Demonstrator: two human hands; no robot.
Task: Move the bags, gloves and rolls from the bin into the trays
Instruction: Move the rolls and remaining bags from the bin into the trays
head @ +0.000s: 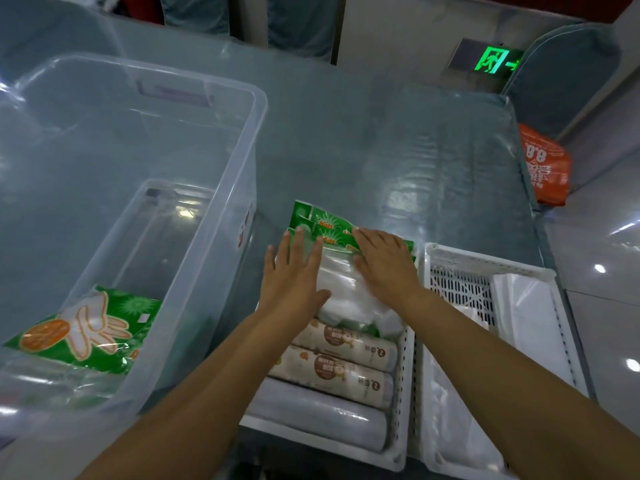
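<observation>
A clear plastic bin [221,188] stands at the left, with a green glove pack [86,327] lying in its near corner. To its right is a white tray [403,410] holding three rolls [339,372] and a stack of green-headed glove packs [341,282] at its far end. My left hand [291,275] and my right hand [384,261] both lie flat on that stack, fingers spread and pressing down. A second white tray [460,271] at the right holds clear bags [519,327].
The table [398,140] is covered in glossy plastic sheeting. An orange bag [547,164] hangs past its right edge. A chair back stands at the far right, with tiled floor beyond. A green exit sign glows near the top.
</observation>
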